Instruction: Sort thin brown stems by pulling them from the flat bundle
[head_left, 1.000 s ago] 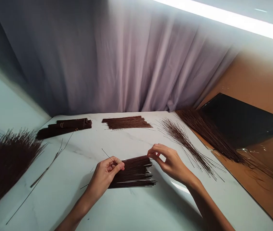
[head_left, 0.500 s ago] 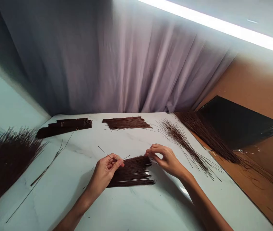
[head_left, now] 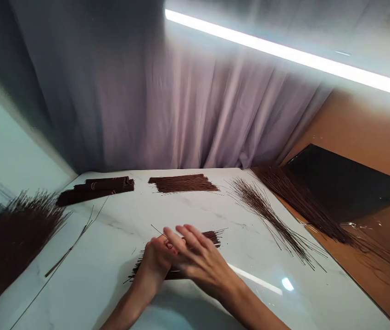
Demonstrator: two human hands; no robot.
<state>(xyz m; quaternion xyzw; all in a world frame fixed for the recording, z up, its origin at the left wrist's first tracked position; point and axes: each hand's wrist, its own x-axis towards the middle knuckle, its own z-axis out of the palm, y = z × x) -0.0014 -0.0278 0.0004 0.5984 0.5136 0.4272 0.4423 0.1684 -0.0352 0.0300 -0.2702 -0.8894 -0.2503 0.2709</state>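
A bundle of thin dark brown sticks lies flat on the white marbled table, partly hidden under both hands. My left hand is closed over the bundle's left part, and one thin stick pokes out above its fingers. Across its fingertips reaches my right hand, with fingers stretched out and slightly blurred. I cannot tell whether the two hands touch. Behind them, a second flat row of sticks rests near the table's far edge.
Tied dark bundles lie at the back left. A large pile of sticks fills the left edge, with a few loose sticks beside it. A fanned bunch and a longer bunch lie at right. A grey curtain hangs behind.
My right hand has moved left from the bundle's right end to over my left hand, and its fingers have straightened. My left hand keeps the stick. The view has tilted up slightly.
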